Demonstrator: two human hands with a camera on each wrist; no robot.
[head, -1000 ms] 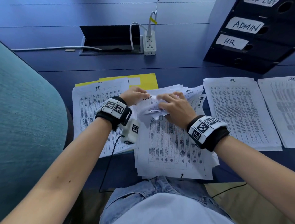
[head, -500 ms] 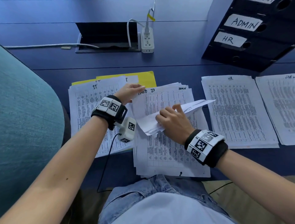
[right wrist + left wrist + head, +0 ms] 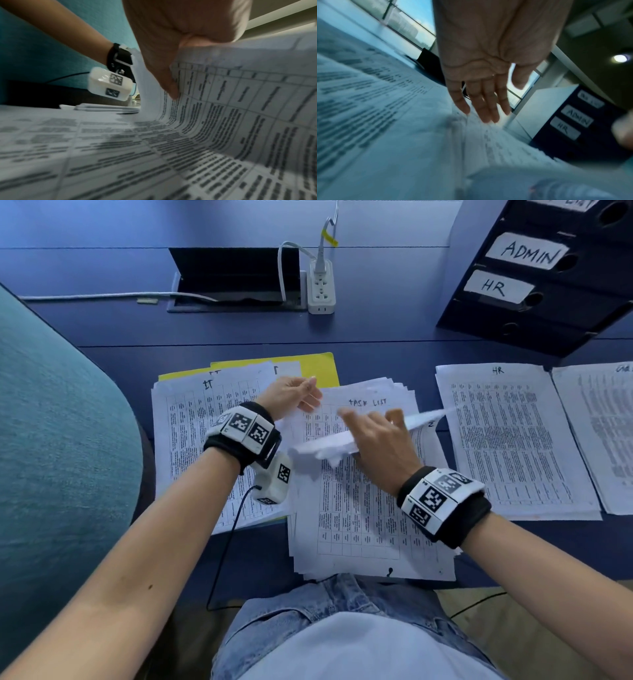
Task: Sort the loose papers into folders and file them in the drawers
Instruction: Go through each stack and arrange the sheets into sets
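Our right hand (image 3: 380,440) pinches a lifted sheet (image 3: 342,441) over the middle pile (image 3: 359,508); left hand (image 3: 291,397) hovers, fingers straight. Risk: thin grip, sheet may slip or crease.

You can read "TASK LIST" handwritten atop the centre paper stack (image 3: 370,405), "HR" heading the pile at three o'clock (image 3: 496,440), "IT" on the pile at nine o'clock (image 3: 191,419), "ADMIN" and "HR" labels on the drawer unit (image 3: 548,289) at one o'clock.
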